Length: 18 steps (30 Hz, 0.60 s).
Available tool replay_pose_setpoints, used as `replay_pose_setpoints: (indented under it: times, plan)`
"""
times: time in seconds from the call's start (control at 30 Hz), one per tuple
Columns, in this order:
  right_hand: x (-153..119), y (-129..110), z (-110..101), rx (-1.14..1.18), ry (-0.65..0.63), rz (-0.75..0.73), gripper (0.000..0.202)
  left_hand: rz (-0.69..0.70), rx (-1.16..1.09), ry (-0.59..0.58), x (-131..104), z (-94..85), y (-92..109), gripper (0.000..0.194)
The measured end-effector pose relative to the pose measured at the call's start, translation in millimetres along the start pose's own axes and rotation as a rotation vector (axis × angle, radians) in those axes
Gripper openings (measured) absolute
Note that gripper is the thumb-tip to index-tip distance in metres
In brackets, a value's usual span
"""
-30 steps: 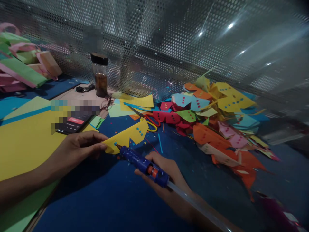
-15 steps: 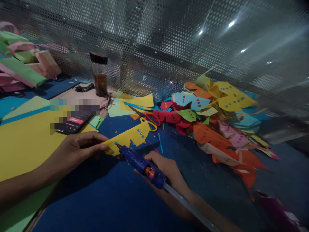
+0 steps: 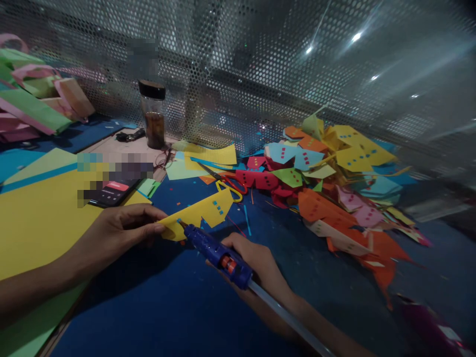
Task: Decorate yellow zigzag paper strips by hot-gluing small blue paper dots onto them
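Note:
My left hand (image 3: 124,228) pinches the left end of a folded yellow paper cutout (image 3: 197,213) between thumb and fingers. The cutout has a notch in its lower edge and small blue squares near its right end. In my right hand (image 3: 256,263) is a blue hot glue gun (image 3: 217,253), with a long clear glue stick (image 3: 282,312) coming out of its back. Its nozzle points at the cutout's left part, by a small blue piece; whether it touches cannot be made out. Scissors (image 3: 230,191) with red and yellow handles lie just behind the cutout.
A heap of colourful paper cutouts (image 3: 323,163) lies to the right. Behind my left hand are a phone (image 3: 115,191), large yellow sheets (image 3: 37,213) and a capped bottle (image 3: 154,116) of brown liquid. A perforated metal panel (image 3: 223,64) stands at the back.
The yellow cutout's right end has shifted very slightly to the right. The glue gun's rear has moved a little left; both hands keep their hold.

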State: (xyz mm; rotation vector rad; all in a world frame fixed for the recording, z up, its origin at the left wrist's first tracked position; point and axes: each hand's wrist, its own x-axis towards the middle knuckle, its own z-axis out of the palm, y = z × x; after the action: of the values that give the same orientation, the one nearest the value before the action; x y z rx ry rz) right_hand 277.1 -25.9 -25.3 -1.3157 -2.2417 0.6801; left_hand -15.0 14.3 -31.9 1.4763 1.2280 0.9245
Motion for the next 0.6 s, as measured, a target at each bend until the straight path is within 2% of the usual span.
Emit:
replay_pose_setpoints:
  times: [0.17, 0.4, 0.6]
  plan:
    - [1, -5, -4, 0.021, -0.028, 0.026, 0.011, -0.008, 0.007, -0.012, -1, 0.7, 5, 0.021]
    - [-3, -25, -14, 0.074, -0.023, 0.107, 0.005, -0.001, -0.023, -0.019, 0, 1.1, 5, 0.018]
    - [-4, -26, -12, 0.071, -0.009, 0.114, 0.006, -0.038, -0.022, -0.012, -1, 0.5, 6, 0.023]
